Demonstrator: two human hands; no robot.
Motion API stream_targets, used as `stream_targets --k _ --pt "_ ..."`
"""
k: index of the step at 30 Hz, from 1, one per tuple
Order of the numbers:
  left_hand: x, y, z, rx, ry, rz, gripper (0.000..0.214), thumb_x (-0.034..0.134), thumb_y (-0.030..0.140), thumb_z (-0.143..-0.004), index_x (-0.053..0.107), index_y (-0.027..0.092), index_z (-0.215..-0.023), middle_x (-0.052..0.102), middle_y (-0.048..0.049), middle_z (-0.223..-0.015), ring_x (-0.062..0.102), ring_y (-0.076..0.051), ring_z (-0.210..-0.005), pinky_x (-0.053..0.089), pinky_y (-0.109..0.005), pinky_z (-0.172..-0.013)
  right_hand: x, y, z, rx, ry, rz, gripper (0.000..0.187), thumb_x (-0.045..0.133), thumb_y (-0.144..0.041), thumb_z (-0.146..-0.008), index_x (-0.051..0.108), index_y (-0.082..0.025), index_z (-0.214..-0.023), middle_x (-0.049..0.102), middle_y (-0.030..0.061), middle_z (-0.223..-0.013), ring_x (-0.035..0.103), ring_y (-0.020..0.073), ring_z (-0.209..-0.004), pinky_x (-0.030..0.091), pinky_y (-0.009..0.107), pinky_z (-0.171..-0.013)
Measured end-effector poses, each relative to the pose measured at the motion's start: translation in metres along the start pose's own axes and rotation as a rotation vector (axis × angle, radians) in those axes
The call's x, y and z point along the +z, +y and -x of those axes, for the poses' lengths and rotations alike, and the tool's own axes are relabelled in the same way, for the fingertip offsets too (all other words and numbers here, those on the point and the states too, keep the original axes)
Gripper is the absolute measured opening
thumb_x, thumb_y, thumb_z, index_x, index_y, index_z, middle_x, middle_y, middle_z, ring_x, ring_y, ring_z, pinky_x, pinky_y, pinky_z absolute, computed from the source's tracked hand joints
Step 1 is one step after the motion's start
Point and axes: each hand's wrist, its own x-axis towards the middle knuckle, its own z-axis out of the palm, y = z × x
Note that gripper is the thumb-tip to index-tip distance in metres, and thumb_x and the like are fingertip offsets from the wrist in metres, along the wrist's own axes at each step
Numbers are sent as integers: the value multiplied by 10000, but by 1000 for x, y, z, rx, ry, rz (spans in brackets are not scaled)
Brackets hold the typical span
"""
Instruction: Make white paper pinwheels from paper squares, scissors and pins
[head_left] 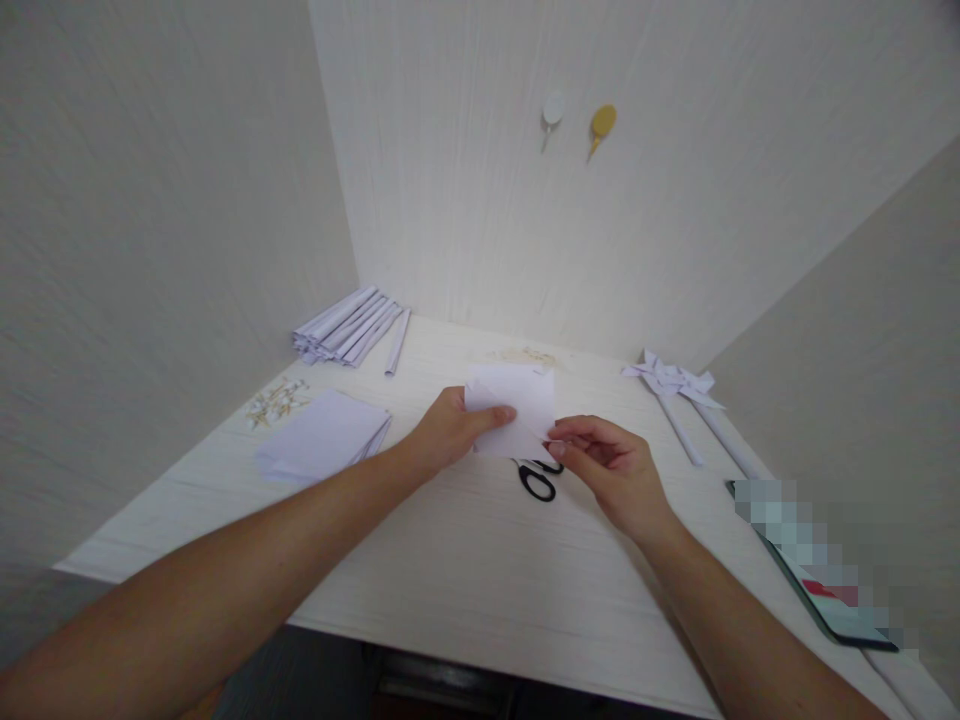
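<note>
A folded white paper square (517, 405) is held just above the middle of the pale table (450, 570). My left hand (450, 430) grips its left edge, thumb on top. My right hand (611, 465) pinches its lower right corner between thumb and forefinger. Black-handled scissors (538, 478) lie on the table right under the paper, mostly hidden by it and by my right hand.
A stack of white sheets (322, 437) lies at the left, rolled paper tubes (352, 328) at the back left, small scraps (276, 402) near them. Paper pinwheels on sticks (675, 385) lie at the right. A phone (817, 580) rests at the right edge. Two hooks (577, 122) hang on the wall.
</note>
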Motion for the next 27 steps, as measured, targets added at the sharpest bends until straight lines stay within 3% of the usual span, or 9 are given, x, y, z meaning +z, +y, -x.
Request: stream_targets --k 13,27 --pt "1 3 3 12 -26 -19 364 864 351 -637 772 111 -895 795 -110 -948 731 -235 -826 564 -338 -767 2 -5 -1 26 69 51 239 856 -410 -720 743 -206 -775 763 46 -710 691 166 -651 563 292 -606" --pt "1 0 1 64 -61 -45 352 860 364 -657 769 110 -884 792 -88 -903 709 -201 -761 556 -324 -749 1 -1 -4 49 98 31 257 873 -390 -705 718 -197 -772 748 36 -706 694 168 -678 567 304 -652"
